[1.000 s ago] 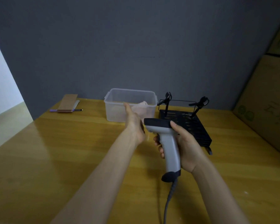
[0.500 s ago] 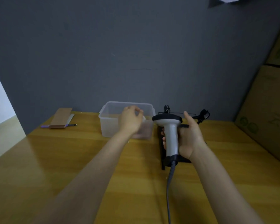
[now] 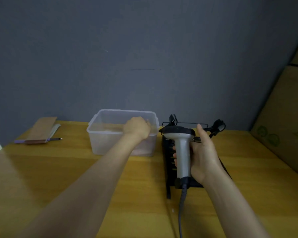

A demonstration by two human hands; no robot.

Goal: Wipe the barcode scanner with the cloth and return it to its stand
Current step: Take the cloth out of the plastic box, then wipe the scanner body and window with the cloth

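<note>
My right hand [image 3: 203, 157] grips the grey handle of the barcode scanner [image 3: 182, 152], holding it upright with its dark head on top, above the black stand [image 3: 169, 170]. The scanner's cable [image 3: 181, 212] hangs toward me. My left hand [image 3: 136, 127] reaches over the rim into the clear plastic bin [image 3: 107, 145], its fingers curled down and hidden. A pale pinkish cloth [image 3: 141, 150] shows faintly through the bin wall below that hand. Whether the fingers hold it is hidden.
The stand carries a thin wire frame and two black clips [image 3: 218, 126] at its back. Cardboard boxes [image 3: 282, 126] stand at the right edge. A brown notebook [image 3: 41, 129] and a pen [image 3: 55, 139] lie far left on the wooden table [image 3: 58, 169].
My left hand moved from in front of the bin, where a pale cloth showed beside it, over the rim and down inside. My right hand carried the scanner over the stand.
</note>
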